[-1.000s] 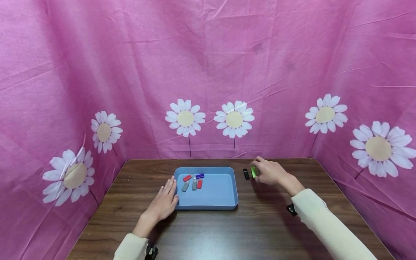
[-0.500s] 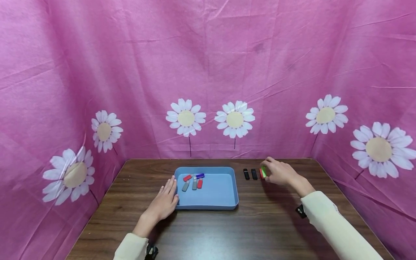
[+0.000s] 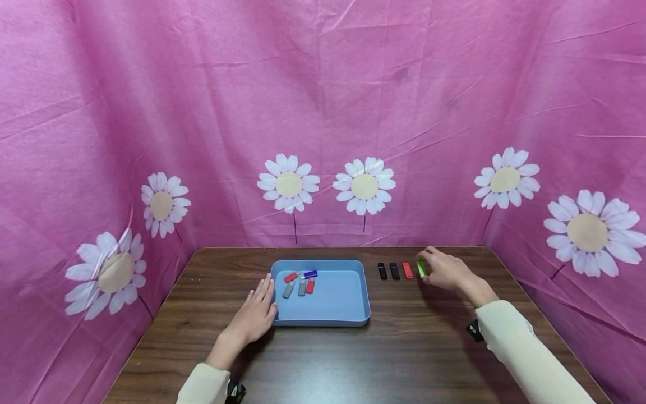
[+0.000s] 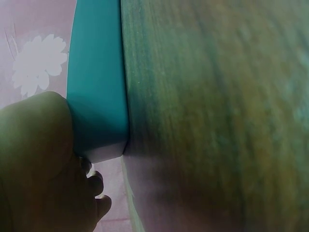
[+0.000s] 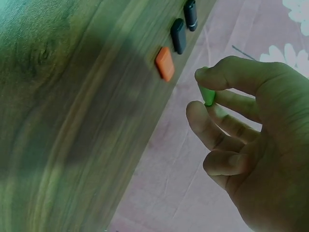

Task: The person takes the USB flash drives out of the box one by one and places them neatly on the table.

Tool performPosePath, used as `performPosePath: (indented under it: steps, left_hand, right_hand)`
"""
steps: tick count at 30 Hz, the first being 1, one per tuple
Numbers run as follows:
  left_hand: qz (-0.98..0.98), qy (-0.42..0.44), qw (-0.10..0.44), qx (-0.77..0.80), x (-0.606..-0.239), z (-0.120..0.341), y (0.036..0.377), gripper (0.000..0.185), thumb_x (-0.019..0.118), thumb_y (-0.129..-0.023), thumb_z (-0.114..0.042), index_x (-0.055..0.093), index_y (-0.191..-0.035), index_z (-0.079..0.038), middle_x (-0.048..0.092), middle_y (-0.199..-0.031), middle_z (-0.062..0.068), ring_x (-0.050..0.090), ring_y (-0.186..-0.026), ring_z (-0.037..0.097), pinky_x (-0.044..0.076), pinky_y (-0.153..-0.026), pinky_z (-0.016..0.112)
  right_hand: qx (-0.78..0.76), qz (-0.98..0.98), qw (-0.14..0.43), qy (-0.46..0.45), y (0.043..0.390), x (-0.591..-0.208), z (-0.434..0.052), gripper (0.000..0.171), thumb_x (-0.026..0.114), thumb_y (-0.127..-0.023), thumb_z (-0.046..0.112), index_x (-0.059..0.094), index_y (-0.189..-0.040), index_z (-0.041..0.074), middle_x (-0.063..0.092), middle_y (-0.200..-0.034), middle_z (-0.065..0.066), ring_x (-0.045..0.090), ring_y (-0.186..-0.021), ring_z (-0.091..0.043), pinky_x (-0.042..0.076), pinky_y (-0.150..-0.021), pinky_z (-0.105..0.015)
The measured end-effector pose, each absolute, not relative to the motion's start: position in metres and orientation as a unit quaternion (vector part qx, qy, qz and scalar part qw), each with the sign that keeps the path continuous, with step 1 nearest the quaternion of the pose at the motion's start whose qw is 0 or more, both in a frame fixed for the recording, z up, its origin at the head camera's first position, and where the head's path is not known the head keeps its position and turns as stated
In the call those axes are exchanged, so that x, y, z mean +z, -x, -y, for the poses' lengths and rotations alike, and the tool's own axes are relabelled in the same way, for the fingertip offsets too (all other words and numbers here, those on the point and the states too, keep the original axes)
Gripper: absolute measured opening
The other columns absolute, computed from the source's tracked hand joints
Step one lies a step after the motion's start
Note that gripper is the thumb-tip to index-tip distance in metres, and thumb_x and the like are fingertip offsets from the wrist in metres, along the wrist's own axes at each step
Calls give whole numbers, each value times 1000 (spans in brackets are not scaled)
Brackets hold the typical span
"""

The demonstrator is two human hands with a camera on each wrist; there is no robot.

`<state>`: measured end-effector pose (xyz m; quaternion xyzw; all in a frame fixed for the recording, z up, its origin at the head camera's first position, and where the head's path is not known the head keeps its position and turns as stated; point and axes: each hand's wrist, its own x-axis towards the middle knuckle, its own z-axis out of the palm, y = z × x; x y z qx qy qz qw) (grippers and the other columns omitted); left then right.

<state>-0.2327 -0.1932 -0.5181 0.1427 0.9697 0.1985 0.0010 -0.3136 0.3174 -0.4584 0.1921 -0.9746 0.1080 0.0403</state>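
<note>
In the head view my right hand [image 3: 446, 272] pinches a green USB stick [image 3: 421, 269] at the right end of a row on the table. The right wrist view shows the green stick [image 5: 208, 95] between thumb and fingertips. Left of it lie a red USB stick [image 3: 407, 270] and two black ones, the nearer black stick [image 3: 395, 271] and the far-left black stick [image 3: 382, 271]. My left hand [image 3: 254, 311] rests with fairly straight fingers along the left side of a blue tray [image 3: 328, 322]. Close by in the left wrist view is the tray's side wall [image 4: 99, 72].
Several USB sticks lie loosely in the tray's left half, among them a purple stick [image 3: 310, 274], a grey stick [image 3: 288, 290] and a red stick [image 3: 310, 287]. The wooden table [image 3: 323, 365] ends at a pink flowered cloth [image 3: 323, 112] behind and at both sides.
My right hand has moved rightward in steps, still with the green stick. A second black stick and then the red one now lie on the table behind it. My left hand and the tray stayed put.
</note>
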Motion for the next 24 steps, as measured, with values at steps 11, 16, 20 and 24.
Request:
performPosePath:
  steps: [11,16,20,24]
  left_hand:
    - [-971,-139,0,197,-521,193,234,65,46,-112,-24,25,-165,7,19,-177,22,22,-164,43,23,-131,64]
    - [-971,-138,3,196,-521,193,234,65,46,-113,-24,25,-166,6,17,-178,21,21,-164,42,22,-132,63]
    - [-970,-139,2,199,-521,193,233,64,46,-113,-24,26,-166,7,18,-178,21,21,-164,42,22,-132,63]
    - [-970,-140,0,198,-522,193,233,64,46,-112,-24,26,-165,7,19,-178,21,22,-164,42,22,-132,63]
  right_hand:
    - [123,978,22,-164,323,-471,-331,50,82,-78,11,69,-126,7,62,-125,-14,65,-88,-27,54,-70,-47]
    - [132,978,7,-163,328,-479,-334,53,80,-78,10,68,-129,5,62,-128,-16,64,-92,-28,55,-73,-48]
    - [141,977,-4,-161,333,-484,-335,52,80,-81,9,67,-131,3,61,-130,-19,64,-96,-30,55,-77,-51]
    - [146,977,-10,-153,337,-488,-337,51,79,-82,10,67,-132,2,61,-132,-21,65,-101,-33,56,-82,-56]
